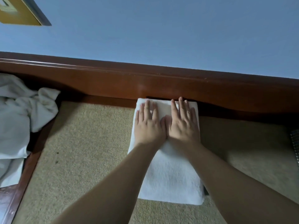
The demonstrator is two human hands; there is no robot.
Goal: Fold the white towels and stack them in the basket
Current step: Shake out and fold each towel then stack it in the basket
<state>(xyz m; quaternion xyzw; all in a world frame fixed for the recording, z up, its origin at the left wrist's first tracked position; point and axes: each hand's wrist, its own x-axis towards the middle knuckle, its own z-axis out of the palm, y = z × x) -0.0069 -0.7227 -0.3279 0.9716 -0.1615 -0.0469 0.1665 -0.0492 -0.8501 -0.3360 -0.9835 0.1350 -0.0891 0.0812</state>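
Note:
A white towel (pixel 171 177) lies folded into a long narrow strip on a beige cushioned seat (pixel 90 143), its far end against the wooden backrest. My left hand (pixel 148 123) and my right hand (pixel 182 123) press flat on the far half of the strip, side by side, fingers straight and pointing away from me. A crumpled heap of white towels (pixel 19 120) lies at the left end of the seat. I see no basket.
A dark red-brown wooden backrest (pixel 161 84) runs across behind the seat, under a blue wall. A wooden armrest edge (pixel 24 178) borders the left side. A dark ribbed object (pixel 295 143) shows at the right edge. A framed picture (pixel 21 12) hangs top left.

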